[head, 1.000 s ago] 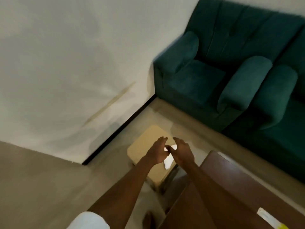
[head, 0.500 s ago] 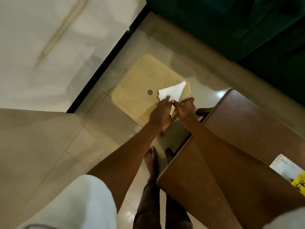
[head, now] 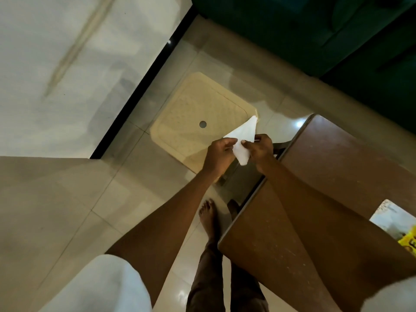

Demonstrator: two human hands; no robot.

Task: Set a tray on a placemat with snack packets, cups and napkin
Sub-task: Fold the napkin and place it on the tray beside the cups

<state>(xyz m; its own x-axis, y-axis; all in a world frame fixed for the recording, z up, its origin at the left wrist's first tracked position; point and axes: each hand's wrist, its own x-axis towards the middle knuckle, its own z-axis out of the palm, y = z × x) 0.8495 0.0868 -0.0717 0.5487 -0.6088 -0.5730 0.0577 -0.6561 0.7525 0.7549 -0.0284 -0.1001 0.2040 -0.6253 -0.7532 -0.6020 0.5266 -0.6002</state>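
Head view. A cream plastic stool (head: 191, 113) with a dotted square top and a small round hole in its middle stands on a glossy pale tiled floor (head: 135, 199), and everything here is placed from it. To its left a black skirting strip (head: 144, 91) runs diagonally along the foot of a white wall (head: 67, 64). Beyond the stool, at the top right, sits a dark green sofa (head: 315, 30). To the stool's right and nearer the person is a brown wooden table (head: 326, 176), its corner close to the stool's near edge.

The white napkin (head: 244, 137) is held in the air over the stool's right near corner, folded to a point that reaches up and right. The left hand (head: 219, 154) pinches its left edge with curled fingers. The right hand (head: 261, 152) pinches its right side between thumb and fingers. The two hands sit close together, with the napkin between them.

The sofa is cut off by the top and right edges. The hands hide the stool's near corner, and the right forearm covers part of the tabletop. At the right edge a white and yellow printed item (head: 398, 224) lies on the table, cropped too much to identify. Below the stool a bare foot (head: 208, 215) shows on the tiles, the other one mostly behind the table edge.
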